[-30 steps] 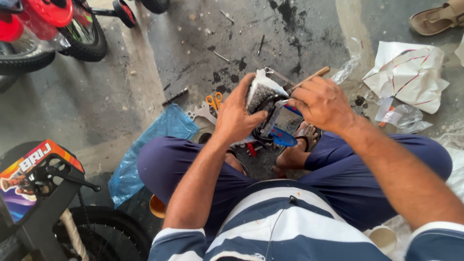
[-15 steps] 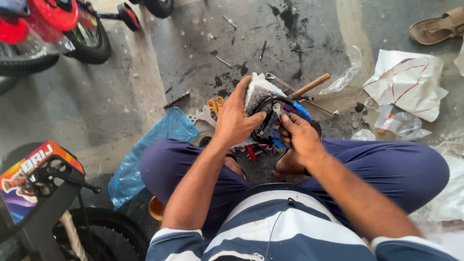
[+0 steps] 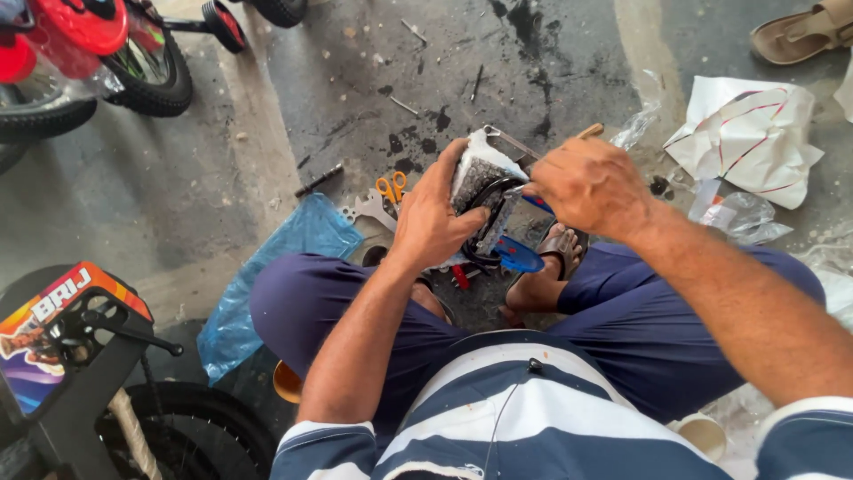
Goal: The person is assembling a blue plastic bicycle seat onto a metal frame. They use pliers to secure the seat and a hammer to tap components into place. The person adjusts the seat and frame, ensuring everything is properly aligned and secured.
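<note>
Above the stained concrete floor (image 3: 373,98), between the raised knees, a small black bicycle part wrapped in white foam (image 3: 480,191) was grasped by the left hand (image 3: 431,222). A wooden-handled tool (image 3: 589,132) was clenched in the right hand (image 3: 591,187), just beside the part's top. Orange-handled scissors (image 3: 389,188) and a blue plastic bag (image 3: 284,258) were seen on the floor near the left hand, crumpled white paper (image 3: 746,133) well apart at right.
</note>
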